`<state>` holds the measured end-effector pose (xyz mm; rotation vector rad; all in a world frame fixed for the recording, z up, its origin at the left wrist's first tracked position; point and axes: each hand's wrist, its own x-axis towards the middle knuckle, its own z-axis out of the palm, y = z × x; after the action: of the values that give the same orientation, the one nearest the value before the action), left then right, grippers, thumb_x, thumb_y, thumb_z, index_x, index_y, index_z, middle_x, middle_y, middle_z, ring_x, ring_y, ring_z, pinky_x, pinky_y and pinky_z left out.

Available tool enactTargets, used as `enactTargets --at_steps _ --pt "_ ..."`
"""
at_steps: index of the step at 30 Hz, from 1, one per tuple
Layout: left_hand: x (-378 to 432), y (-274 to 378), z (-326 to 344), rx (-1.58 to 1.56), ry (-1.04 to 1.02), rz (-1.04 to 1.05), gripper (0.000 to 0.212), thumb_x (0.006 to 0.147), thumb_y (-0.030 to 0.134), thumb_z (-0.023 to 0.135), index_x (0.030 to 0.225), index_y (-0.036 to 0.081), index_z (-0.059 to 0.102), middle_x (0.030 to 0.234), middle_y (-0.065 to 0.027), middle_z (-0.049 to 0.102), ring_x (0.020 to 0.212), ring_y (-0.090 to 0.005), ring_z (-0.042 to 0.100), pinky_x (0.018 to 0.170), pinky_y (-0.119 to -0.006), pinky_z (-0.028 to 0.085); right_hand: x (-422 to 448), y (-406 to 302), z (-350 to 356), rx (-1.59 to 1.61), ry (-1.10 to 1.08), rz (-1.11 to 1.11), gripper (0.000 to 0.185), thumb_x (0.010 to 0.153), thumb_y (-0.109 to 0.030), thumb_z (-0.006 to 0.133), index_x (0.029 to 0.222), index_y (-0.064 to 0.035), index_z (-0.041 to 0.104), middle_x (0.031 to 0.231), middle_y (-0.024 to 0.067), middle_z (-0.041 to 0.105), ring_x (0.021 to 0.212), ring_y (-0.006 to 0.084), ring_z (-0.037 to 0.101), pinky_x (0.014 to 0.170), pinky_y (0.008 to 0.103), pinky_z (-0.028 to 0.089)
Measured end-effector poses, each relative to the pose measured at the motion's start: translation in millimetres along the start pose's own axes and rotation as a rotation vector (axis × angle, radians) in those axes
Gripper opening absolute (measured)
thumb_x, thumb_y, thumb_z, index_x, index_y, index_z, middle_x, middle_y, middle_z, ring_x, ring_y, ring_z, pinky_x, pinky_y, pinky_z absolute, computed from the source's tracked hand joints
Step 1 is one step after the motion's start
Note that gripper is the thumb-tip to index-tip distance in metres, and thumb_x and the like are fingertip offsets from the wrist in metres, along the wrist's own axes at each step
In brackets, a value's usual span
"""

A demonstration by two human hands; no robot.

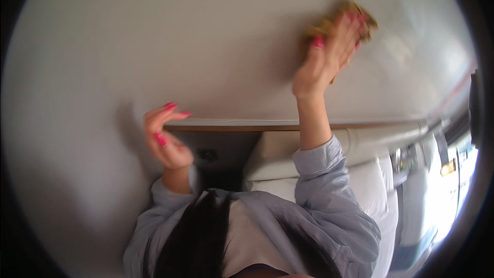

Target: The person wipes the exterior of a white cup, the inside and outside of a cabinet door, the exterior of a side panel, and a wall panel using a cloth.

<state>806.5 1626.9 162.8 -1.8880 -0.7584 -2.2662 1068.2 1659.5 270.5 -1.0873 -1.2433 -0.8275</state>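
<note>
My right hand (334,52) presses a crumpled yellow-brown cloth (324,27) flat against a smooth pale wall (216,46), high on the right. The fingers are stretched over the cloth, and both are blurred. Lower down on the left, my left hand (166,135) is raised beside the wall with its fingers bent and apart, holding nothing. Both hands have pink-red nails, and light blue-grey sleeves cover the forearms.
A brown wooden ledge (247,127) runs along the lower edge of the wall. Below it are a dark recess (227,150), a cream padded headboard (278,154) and a bed with white pillows (366,185). Bright light enters at the far right.
</note>
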Motion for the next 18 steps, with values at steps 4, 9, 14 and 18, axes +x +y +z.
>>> enactTargets --at_steps 4,9,14,18 --pt "8.9 14.7 -8.0 -0.050 0.026 0.035 0.036 0.095 0.021 0.029 0.102 -0.004 0.054 0.077 -0.0153 0.063 0.077 -0.0273 0.057 0.077 -0.040 0.049 40.6 -116.6 28.3 -0.052 -0.354 -0.328 0.053 0.087 -0.012 0.046 0.139 -0.0025 0.040 0.147 0.0142 0.036 0.139 0.0265 0.029 0.115 0.0425 0.015" --pt "12.0 21.7 -20.6 -0.027 0.066 0.075 0.033 0.091 0.019 0.033 0.098 -0.003 0.057 0.076 -0.0119 0.064 0.075 -0.0279 0.056 0.072 -0.042 0.052 -7.6 -159.5 86.6 0.269 -0.413 -0.893 0.049 0.085 -0.018 0.047 0.131 -0.0027 0.050 0.138 0.0080 0.047 0.127 0.0236 0.044 0.110 0.0393 0.029" --pt "15.7 26.5 -14.4 -0.041 0.045 0.148 0.031 0.088 0.018 0.037 0.095 -0.002 0.059 0.075 -0.0112 0.065 0.072 -0.0278 0.057 0.071 -0.041 0.052 -102.7 -107.5 77.7 0.457 -0.877 -1.050 0.040 0.090 -0.025 0.048 0.128 -0.0112 0.054 0.133 0.0050 0.052 0.127 0.0255 0.043 0.107 0.0393 0.034" --pt "19.3 25.2 -14.3 -0.018 -0.087 0.142 0.024 0.084 0.015 0.043 0.086 -0.002 0.061 0.076 -0.0108 0.064 0.067 -0.0281 0.056 0.069 -0.040 0.052 -15.0 -92.5 67.0 0.277 -0.979 -1.344 0.040 0.086 -0.022 0.055 0.123 -0.0096 0.057 0.134 0.0045 0.051 0.126 0.0238 0.044 0.109 0.0376 0.032"
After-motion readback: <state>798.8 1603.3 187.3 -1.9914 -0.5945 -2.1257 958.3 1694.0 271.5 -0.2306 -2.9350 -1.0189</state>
